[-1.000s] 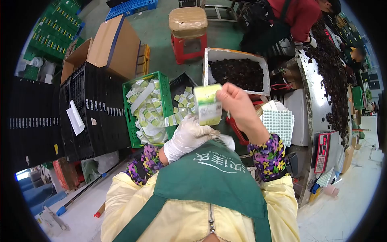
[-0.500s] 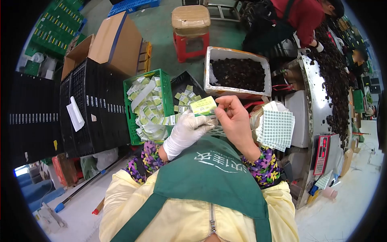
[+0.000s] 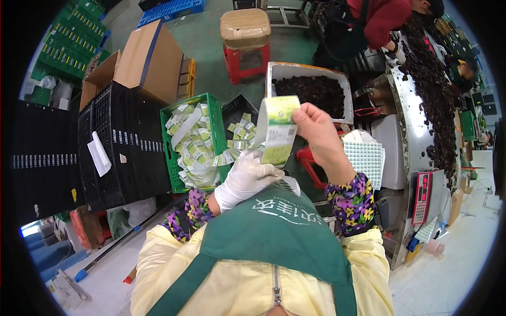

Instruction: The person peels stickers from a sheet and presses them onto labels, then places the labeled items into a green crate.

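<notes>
A green-and-white printed label strip (image 3: 280, 131) stands up in front of my apron, with a barcode panel across its middle. My right hand (image 3: 322, 141), bare, pinches its upper right edge between thumb and fingers. At its lower end my left hand (image 3: 245, 180), in a white glove, is closed round the strip. More labels trail leftward from the glove to the green crate (image 3: 164, 142), which is heaped with similar label strips (image 3: 195, 145). Small green-and-white packets or labels (image 3: 242, 129) lie in a black tray (image 3: 232, 113) just beyond. What lies inside the gloved palm is hidden.
A white foam box (image 3: 271, 84) of dark pieces stands ahead. To the right are sticker sheets (image 3: 365, 158), a metal table (image 3: 408, 126) bearing more dark pieces, and a red scale (image 3: 421, 197). Black crates (image 3: 124, 142) stand left. A co-worker (image 3: 358, 31) leans over the table.
My right hand has drawn the label upward and away from the left hand, so a longer printed length now shows. The gloved hand stays nearly in place.
</notes>
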The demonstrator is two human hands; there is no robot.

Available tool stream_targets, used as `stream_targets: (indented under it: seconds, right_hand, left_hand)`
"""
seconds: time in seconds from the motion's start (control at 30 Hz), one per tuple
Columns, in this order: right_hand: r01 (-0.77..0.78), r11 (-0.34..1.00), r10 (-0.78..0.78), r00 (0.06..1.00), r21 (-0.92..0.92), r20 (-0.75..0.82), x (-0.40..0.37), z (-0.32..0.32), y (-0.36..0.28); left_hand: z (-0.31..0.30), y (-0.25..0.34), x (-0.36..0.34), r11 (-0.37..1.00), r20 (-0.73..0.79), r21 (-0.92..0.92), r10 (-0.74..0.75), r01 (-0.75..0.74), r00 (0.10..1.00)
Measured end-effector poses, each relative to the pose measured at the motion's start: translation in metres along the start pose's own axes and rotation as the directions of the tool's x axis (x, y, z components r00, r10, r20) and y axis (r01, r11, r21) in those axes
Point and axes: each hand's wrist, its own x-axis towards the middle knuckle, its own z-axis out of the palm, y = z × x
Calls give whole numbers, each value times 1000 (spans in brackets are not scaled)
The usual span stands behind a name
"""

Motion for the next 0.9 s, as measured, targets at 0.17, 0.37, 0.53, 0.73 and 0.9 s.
stream_targets:
  seconds: [0.17,0.37,0.53,0.73,0.9]
  right_hand:
    - [90,916,-186,959,-390,-215,-4,-6,11]
    - [360,832,-385,923,-422,29,-29,10,30]
    - [364,732,-383,919,-575,94,-29,16,34]
    - [146,847,-235,965,-511,-113,-19,-8,46]
    - [261,681,-345,938,-684,14,-45,-30,31]
  left_hand:
    - [10,0,-5,933,-60,-302,-222,194,973]
    - [-3,-2,3,970,-102,-162,-202,184,974]
    - [-1,-1,5,991,-111,-107,-95,83,989]
    - [-7,0,4,996,-157,65,76,-67,985]
    - [-21,-8,0,747,-219,-559,-550,359,806]
